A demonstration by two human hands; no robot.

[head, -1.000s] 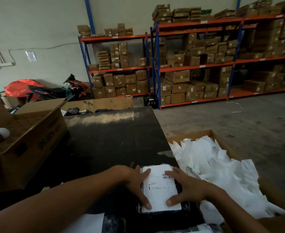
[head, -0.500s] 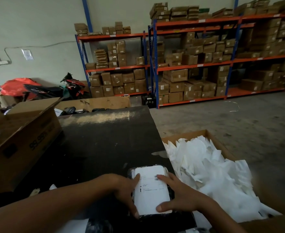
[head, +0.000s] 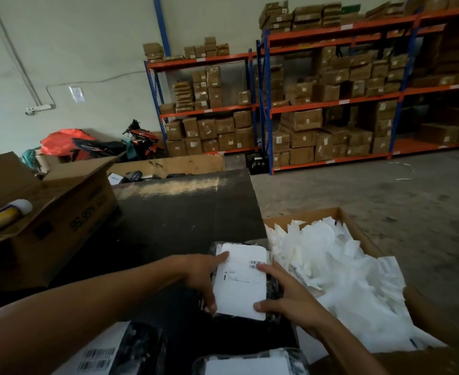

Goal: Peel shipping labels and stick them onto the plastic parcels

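Observation:
A black plastic parcel point(head: 273, 289) lies on the dark table point(head: 185, 217) near its right edge. A white shipping label point(head: 240, 288) with a barcode covers most of the parcel's top. My left hand point(head: 200, 277) lies along the label's left edge, with the thumb on its upper left corner and fingertips at its lower left corner. My right hand point(head: 287, 299) presses the label's right side with spread fingers. At the bottom edge lie another black parcel with a label point(head: 247, 365) and a label sheet with barcodes point(head: 97, 359).
An open cardboard box point(head: 355, 220) full of peeled white backing paper stands right of the table. A large open carton point(head: 60, 220) with a spray can sits on the left. Beyond the table are another low box, a motorcycle and shelving racks stacked with cartons.
Both hands stayed on the labelled parcel and slid along the label. The view shifted slightly as my head moved.

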